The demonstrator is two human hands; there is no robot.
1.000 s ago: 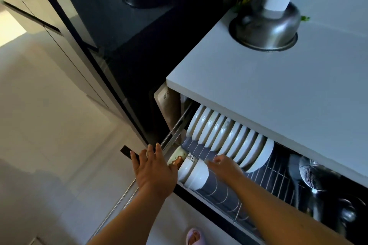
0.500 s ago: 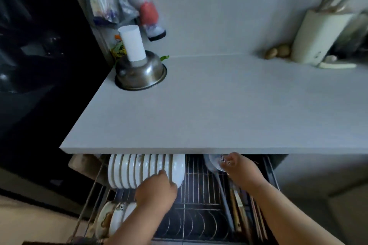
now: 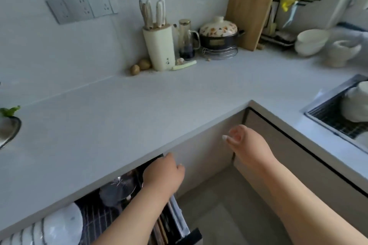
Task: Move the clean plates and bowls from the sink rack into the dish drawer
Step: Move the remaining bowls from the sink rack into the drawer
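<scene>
Hands now empty: left hand (image 3: 163, 177) withdrawn from drawer plates (image 3: 59, 225), fingers hidden; right hand (image 3: 246, 141) lifted, loosely curled, toward sink rack (image 3: 328, 117) for more.

Dish drawer (image 3: 175, 223) pulled open under grey countertop (image 3: 119, 121); white plates (image 3: 61, 225) upright in its wire rack at lower left, mesh strainer (image 3: 119, 187) further right. Left hand (image 3: 163, 177) over drawer's right end, fingers hidden under counter edge. Right hand (image 3: 247, 143) in air before cabinet front, fingers loosely curled, holding nothing. Sink rack (image 3: 334, 119) at right edge with white bowls (image 3: 356, 103). Knife block (image 3: 159, 45), lidded pot (image 3: 219, 34), cutting board (image 3: 253, 6) along wall
</scene>
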